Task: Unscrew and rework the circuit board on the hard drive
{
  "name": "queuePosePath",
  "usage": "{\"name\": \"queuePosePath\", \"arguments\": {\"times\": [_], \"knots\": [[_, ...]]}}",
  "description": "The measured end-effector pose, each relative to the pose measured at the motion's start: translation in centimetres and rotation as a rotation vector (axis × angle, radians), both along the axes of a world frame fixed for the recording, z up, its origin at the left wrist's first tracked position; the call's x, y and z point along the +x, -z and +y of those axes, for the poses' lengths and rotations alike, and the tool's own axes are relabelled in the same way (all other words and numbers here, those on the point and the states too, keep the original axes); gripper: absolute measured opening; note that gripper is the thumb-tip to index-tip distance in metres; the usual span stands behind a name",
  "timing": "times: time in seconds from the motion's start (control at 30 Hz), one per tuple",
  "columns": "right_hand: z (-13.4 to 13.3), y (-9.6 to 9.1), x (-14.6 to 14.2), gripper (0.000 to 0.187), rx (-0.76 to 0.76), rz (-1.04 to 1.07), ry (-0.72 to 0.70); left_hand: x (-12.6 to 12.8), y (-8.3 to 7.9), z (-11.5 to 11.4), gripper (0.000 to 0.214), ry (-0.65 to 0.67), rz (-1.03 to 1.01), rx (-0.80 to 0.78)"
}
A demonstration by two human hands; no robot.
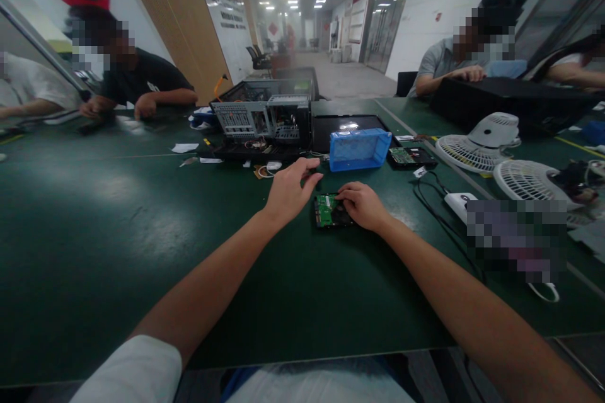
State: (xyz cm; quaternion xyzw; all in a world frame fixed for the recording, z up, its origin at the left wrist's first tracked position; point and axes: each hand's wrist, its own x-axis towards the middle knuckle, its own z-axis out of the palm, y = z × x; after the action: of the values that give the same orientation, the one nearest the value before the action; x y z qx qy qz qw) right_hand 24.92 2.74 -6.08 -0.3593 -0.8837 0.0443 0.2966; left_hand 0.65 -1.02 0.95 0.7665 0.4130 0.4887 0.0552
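Observation:
A hard drive (327, 211) lies on the green table (142, 245) with its green circuit board facing up. My right hand (363, 204) rests on the drive's right side, fingers curled down onto it. My left hand (289, 190) hovers just left of and above the drive, thumb and forefinger pinched together; what they hold, if anything, is too small to see. A blue plastic bin (359, 148) stands just behind the drive.
An open grey computer case (265, 116) sits behind, with a black panel (347, 124) and a second drive (410, 156) beside the bin. White fans (482, 141) and cables (435, 214) lie to the right. Other people sit around the table's far sides.

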Motion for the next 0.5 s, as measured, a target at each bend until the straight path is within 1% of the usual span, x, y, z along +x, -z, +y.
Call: {"name": "queuePosePath", "arguments": {"times": [0.2, 0.33, 0.5], "knots": [[-0.02, -0.16, 0.02, 0.030, -0.004, -0.006, -0.003, 0.12, -0.31, -0.23, 0.023, 0.015, -0.070, -0.044], [-0.10, -0.26, 0.02, 0.030, -0.005, -0.001, -0.003, 0.15, -0.45, -0.29, 0.020, 0.037, -0.065, -0.073], [-0.23, -0.30, 0.00, 0.029, -0.001, 0.008, 0.001, 0.26, -0.44, -0.31, 0.022, 0.058, -0.076, -0.083]]}}
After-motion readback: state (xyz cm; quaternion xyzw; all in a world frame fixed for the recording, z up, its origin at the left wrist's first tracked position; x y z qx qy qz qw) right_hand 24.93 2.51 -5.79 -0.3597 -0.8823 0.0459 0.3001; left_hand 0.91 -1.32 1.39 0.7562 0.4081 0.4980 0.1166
